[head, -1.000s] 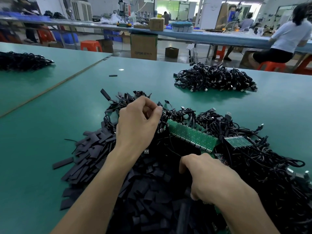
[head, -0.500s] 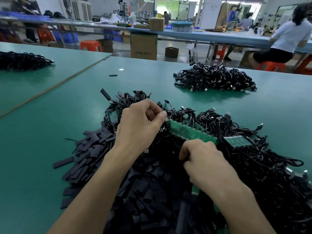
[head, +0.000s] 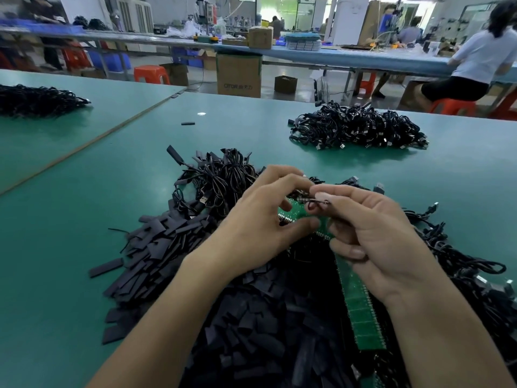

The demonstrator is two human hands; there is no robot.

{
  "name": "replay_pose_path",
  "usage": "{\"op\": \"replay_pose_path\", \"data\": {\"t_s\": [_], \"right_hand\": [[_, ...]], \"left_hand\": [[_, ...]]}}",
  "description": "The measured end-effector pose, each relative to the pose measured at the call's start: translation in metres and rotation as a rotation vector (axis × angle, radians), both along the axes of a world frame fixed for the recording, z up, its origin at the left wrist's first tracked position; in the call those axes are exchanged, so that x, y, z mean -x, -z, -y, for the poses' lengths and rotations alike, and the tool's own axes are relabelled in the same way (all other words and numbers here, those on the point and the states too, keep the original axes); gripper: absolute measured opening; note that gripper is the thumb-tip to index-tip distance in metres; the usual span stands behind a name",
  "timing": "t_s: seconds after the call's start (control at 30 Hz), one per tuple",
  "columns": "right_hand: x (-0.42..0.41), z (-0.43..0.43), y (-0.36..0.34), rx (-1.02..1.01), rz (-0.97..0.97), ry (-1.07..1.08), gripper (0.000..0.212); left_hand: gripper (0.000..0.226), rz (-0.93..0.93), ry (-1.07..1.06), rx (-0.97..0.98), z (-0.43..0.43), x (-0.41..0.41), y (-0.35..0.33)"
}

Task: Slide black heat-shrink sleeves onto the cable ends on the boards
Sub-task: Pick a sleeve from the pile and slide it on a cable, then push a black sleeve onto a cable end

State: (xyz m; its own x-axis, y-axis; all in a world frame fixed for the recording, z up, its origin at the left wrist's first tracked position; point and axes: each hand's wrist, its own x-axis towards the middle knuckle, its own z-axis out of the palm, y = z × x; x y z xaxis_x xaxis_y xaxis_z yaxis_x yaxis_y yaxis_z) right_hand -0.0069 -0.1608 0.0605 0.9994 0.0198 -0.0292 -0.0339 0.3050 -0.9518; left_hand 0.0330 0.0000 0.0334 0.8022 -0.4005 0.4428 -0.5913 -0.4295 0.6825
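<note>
My left hand (head: 260,219) grips the near end of a green board (head: 293,212), thumb under it and fingers curled over the top. My right hand (head: 375,233) meets it from the right and pinches a thin black sleeve (head: 319,202) between thumb and forefinger, right at the board's cable ends. The join itself is hidden by my fingers. A long green board strip (head: 361,306) runs toward me under my right wrist. A heap of flat black sleeves (head: 156,247) lies below and left of my hands.
Tangled black cables (head: 221,177) lie behind my hands, with more cables (head: 461,270) on the right. Separate cable piles sit far right (head: 358,127) and far left (head: 36,99). One stray sleeve (head: 187,123) lies on the green table (head: 70,205). People sit at benches behind.
My right hand rose from the sleeve heap up to my left hand. The left hand shifted right and its fingers closed over the board's end.
</note>
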Motion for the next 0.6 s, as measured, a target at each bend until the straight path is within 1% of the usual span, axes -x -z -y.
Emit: {"op": "replay_pose_path", "data": {"t_s": [0.07,0.17,0.23,0.33,0.4,0.47,0.5,0.53,0.6], "right_hand": [[0.000,-0.001,-0.001,-0.036,-0.010,-0.024,0.018],[0.002,-0.001,-0.004,-0.105,-0.040,-0.043,0.018],[0.003,0.001,-0.006,-0.130,-0.050,-0.030,0.020],[0.004,0.001,-0.008,-0.120,-0.046,-0.002,0.017],[0.004,0.002,-0.008,-0.080,-0.035,0.026,0.020],[0.004,0.003,-0.008,0.000,-0.016,0.024,0.020],[0.005,0.003,-0.008,0.076,0.001,0.008,0.019],[0.005,0.003,-0.006,0.194,0.026,-0.009,0.018],[0.006,0.001,-0.001,0.524,0.104,-0.056,0.013]], "left_hand": [[0.028,0.045,0.013,-0.010,0.003,-0.001,0.001],[0.019,0.107,-0.022,-0.062,0.003,0.001,0.001],[0.018,0.196,-0.112,-0.108,0.004,0.003,-0.002],[0.023,0.317,-0.254,-0.085,0.004,0.008,-0.010],[0.020,0.359,-0.339,-0.076,0.001,0.009,-0.015],[0.021,0.364,-0.413,-0.041,-0.001,0.010,-0.018],[0.022,0.348,-0.439,0.001,-0.003,0.010,-0.019],[0.022,0.315,-0.462,0.062,-0.004,0.009,-0.020],[0.020,0.239,-0.513,0.170,-0.006,0.006,-0.021]]}}
